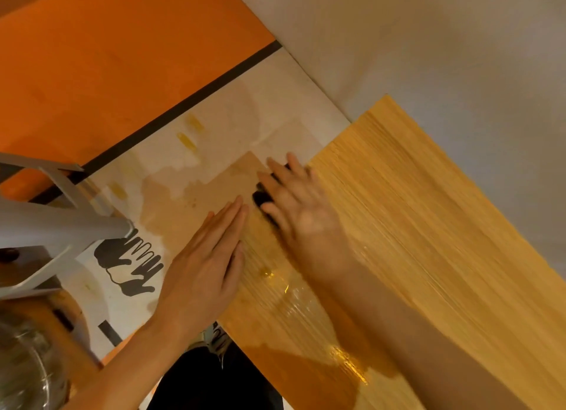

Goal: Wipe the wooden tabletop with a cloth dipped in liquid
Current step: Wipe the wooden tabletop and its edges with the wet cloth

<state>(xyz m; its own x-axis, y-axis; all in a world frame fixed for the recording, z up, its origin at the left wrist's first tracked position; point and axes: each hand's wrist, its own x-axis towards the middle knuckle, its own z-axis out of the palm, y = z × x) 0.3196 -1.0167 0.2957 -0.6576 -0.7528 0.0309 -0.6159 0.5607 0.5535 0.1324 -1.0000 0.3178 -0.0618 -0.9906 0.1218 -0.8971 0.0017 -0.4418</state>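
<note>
Wet wooden tabletop (413, 210), right hand (301, 213) grip pressing dark cloth (262, 197), left hand (205, 265) flat, open.

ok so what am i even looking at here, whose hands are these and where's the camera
There is no machine here: these are a person's two bare hands, filmed by one wide-angle camera worn on their head and looking down. That is why the arms come in from the bottom of the picture.

The yellow striped surface is a wooden tabletop, seen at a slant. The shiny streaks near the bottom are wet patches on it. The right hand presses a dark cloth flat near the tabletop's edge; only a bit of cloth shows past the fingers. The left hand lies flat and open along that edge and holds nothing.

Beside the tabletop is a pale sheet with stains and black hand prints. A grey stand and a metal bowl sit at the left.
</note>
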